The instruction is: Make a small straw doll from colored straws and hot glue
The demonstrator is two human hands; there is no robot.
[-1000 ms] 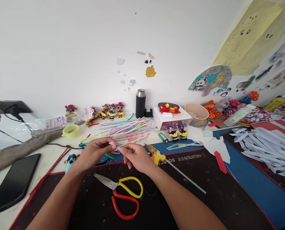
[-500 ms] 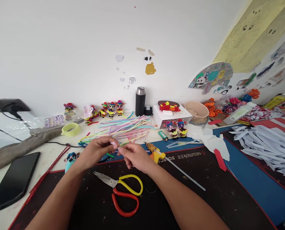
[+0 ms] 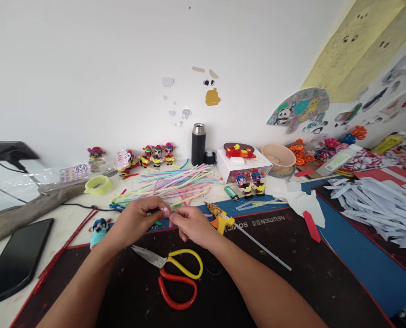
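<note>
Over the dark mat, my left hand (image 3: 141,219) pinches a small pale lilac piece of pipe cleaner (image 3: 165,210) between thumb and forefinger. My right hand (image 3: 193,224) meets it from the other side, thumb and forefinger closed at the edge of the same piece. How the piece is bent is partly hidden by the fingers. Below the hands lie scissors (image 3: 161,263) with one yellow and one red handle, blades pointing left. Beside my right hand rests a yellow hot glue gun (image 3: 224,222) with a clear glue stick in it. A turquoise figure (image 3: 99,232) lies left of my left wrist.
Behind the hands spreads a pile of pastel pipe cleaners (image 3: 175,181). Several small figures (image 3: 157,156) and a black flask (image 3: 198,145) stand along the wall. A phone (image 3: 16,259) lies at left, white paper strips (image 3: 373,212) at right, and a white box (image 3: 228,171) behind.
My left fingers have shifted slightly around the lilac piece, and my right fingertips have moved a little on it. The whole view has drifted slightly; the scissors and glue gun lie as before.
</note>
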